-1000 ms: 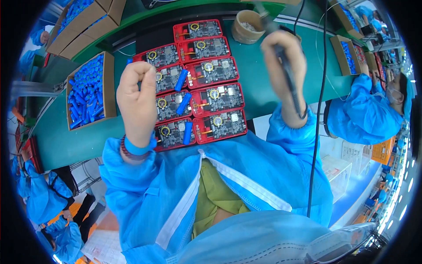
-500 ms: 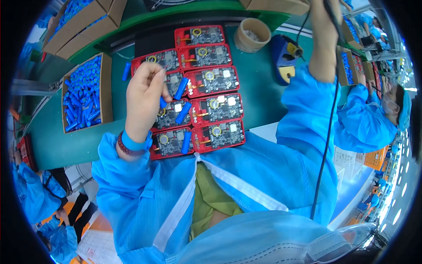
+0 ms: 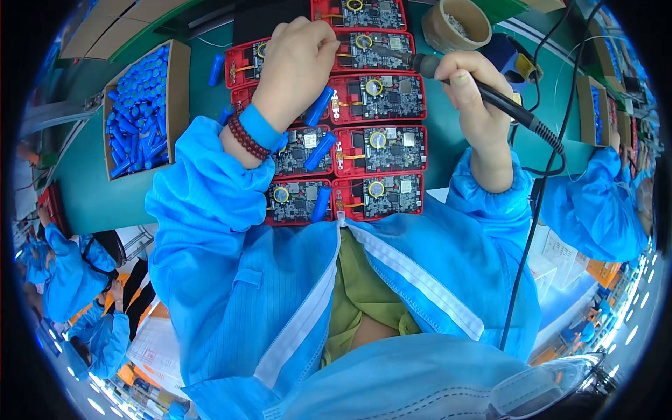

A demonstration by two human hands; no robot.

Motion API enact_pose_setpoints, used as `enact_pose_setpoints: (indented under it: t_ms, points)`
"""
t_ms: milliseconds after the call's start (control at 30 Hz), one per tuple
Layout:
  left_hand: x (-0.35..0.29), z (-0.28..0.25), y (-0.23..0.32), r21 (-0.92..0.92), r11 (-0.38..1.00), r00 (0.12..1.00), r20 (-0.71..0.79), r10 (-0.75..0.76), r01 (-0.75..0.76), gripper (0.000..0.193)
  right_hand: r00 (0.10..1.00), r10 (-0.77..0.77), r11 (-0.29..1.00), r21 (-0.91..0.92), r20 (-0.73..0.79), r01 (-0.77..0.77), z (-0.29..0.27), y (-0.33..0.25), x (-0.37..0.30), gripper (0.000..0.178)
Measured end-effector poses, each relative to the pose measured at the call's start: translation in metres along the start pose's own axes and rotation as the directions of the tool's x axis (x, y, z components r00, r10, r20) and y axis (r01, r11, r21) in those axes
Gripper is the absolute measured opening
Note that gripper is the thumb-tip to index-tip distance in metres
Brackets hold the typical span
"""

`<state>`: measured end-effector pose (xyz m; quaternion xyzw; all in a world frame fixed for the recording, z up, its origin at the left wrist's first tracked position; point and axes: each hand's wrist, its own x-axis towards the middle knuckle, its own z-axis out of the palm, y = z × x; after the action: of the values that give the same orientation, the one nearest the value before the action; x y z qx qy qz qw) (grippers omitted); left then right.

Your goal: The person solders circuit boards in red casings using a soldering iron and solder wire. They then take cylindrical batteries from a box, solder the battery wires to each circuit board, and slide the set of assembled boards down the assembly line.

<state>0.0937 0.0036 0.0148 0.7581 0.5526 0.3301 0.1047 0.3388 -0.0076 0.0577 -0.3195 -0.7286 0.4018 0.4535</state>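
Note:
My right hand grips a soldering iron by its black handle, with the tip pointing left over a circuit board in a red case. Just left of that tip, my left hand has its fingers bent and pressed together beside the same case; whatever they hold is hidden. Two columns of red cases with circuit boards lie under and around my hands. Blue cylindrical battery cells rest on the left column, one near my left wrist and another below it.
At left stands a cardboard box full of blue cells, with a loose cell beside it. Behind my right hand are a round tan pot and a blue soldering stand. The iron's black cable hangs at right. A co-worker's sleeve shows beyond.
My right hand has come back from the upper right with the soldering iron in view. My left hand has moved up and right across the cases. The whole view has shifted.

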Motion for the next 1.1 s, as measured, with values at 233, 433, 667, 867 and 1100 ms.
enact_pose_setpoints:
  t_ms: [233, 433, 667, 867, 1100]
  points:
    - [0.002, 0.012, -0.006, 0.07, 0.998, 0.999, -0.045, -0.007, 0.01, 0.008, 0.999, 0.032, 0.999, 0.02, 0.028, -0.032, 0.007, 0.014, 0.009, 0.018]
    - [0.01, 0.013, -0.007, 0.099, 0.995, 1.0, -0.007, -0.008, 0.009, 0.008, 1.0, 0.001, 1.0, -0.004, 0.005, -0.001, 0.011, 0.028, 0.015, 0.02]
    - [0.012, 0.016, -0.01, 0.097, 0.995, 1.0, -0.018, 0.0, 0.002, 0.009, 0.994, -0.106, 0.993, -0.042, 0.018, 0.106, 0.015, 0.039, 0.02, 0.024]
    - [0.02, -0.001, 0.021, 0.08, 0.994, 0.997, -0.017, -0.074, 0.075, 0.005, 1.0, -0.019, 0.999, -0.034, 0.024, 0.019, 0.012, 0.047, 0.017, 0.024]
    - [0.017, 0.002, 0.019, 0.064, 0.996, 0.996, -0.071, -0.05, 0.055, 0.007, 0.998, -0.025, 0.999, -0.028, 0.051, 0.026, 0.014, 0.044, 0.016, 0.024]
